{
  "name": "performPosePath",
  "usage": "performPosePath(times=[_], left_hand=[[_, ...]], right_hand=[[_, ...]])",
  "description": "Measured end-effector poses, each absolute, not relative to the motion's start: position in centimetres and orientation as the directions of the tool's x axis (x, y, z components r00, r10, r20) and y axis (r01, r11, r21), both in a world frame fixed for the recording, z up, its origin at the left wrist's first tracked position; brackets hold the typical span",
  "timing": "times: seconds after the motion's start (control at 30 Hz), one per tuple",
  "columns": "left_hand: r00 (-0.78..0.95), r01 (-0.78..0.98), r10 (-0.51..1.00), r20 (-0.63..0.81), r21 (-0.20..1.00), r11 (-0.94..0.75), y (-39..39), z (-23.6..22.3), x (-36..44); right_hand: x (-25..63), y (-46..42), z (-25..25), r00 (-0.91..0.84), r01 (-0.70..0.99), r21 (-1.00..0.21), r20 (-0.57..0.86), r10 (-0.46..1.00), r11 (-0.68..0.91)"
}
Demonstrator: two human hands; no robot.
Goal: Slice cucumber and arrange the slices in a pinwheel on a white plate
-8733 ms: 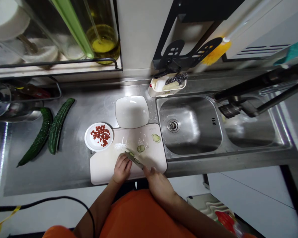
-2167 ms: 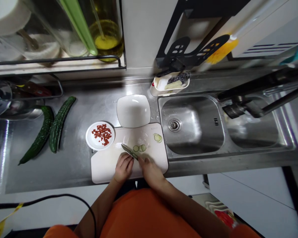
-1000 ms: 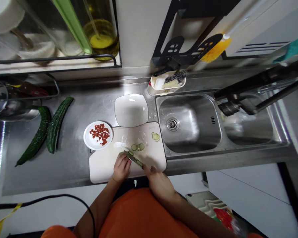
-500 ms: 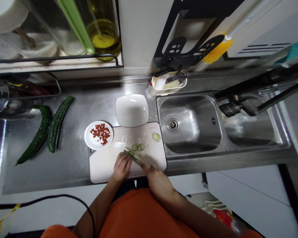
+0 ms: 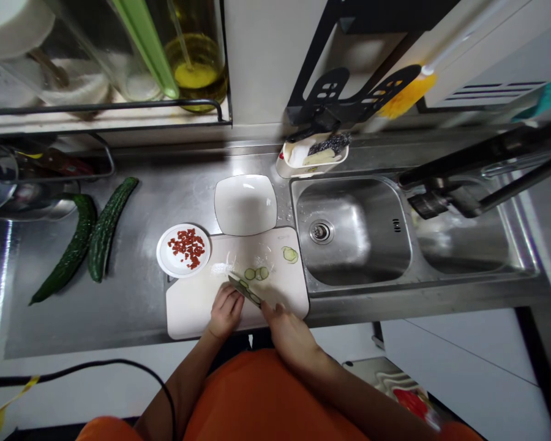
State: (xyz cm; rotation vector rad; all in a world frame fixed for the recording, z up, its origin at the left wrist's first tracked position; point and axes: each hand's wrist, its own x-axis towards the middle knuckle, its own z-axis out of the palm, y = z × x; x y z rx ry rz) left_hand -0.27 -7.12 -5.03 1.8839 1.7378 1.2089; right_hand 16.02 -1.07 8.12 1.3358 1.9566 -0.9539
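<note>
A white cutting board point(image 5: 193, 306) lies at the counter's front edge. My right hand point(image 5: 287, 327) is closed round the handle of a knife point(image 5: 244, 289), whose blade slants across the board with cucumber slices stuck to it. My left hand point(image 5: 226, 312) rests curled on the board just left of the blade, over something I cannot make out. Loose cucumber slices point(image 5: 256, 273) lie beyond the blade, and another slice point(image 5: 290, 254) sits near the board's right corner.
A small round plate of red bits point(image 5: 184, 250) and a square white dish point(image 5: 245, 204) touch the board's far side. Two dark cucumbers point(image 5: 92, 236) lie at left. A steel sink point(image 5: 351, 229) is on the right, a soap tray point(image 5: 313, 157) behind it.
The knife has kept moving back and forth over the board. Since the oldest frame a few more slices lie beyond the blade. Both hands stay in the same place.
</note>
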Motion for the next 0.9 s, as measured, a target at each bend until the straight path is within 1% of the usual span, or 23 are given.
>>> performPosePath(times=[0.2, 0.57, 0.7, 0.9], left_hand=[[-0.083, 0.654, 0.938, 0.337, 0.728, -0.204, -7.0, -4.8, -0.3], [-0.080, 0.638, 0.940, 0.332, 0.742, -0.208, -7.0, -4.7, -0.3], [-0.078, 0.619, 0.944, 0.321, 0.758, -0.206, -6.9, -4.8, -0.3], [-0.075, 0.622, 0.943, 0.325, 0.754, -0.211, -7.0, -4.8, -0.3]], right_hand=[[16.0, -1.4, 7.4, -0.344, 0.937, -0.241, -0.766, 0.543, 0.253], [15.1, -0.9, 7.0, -0.336, 0.939, -0.228, -0.773, 0.538, 0.259], [15.0, -1.0, 6.6, -0.340, 0.937, -0.218, -0.755, 0.561, 0.273], [14.8, -0.8, 6.1, -0.349, 0.934, -0.230, -0.753, 0.558, 0.275]])
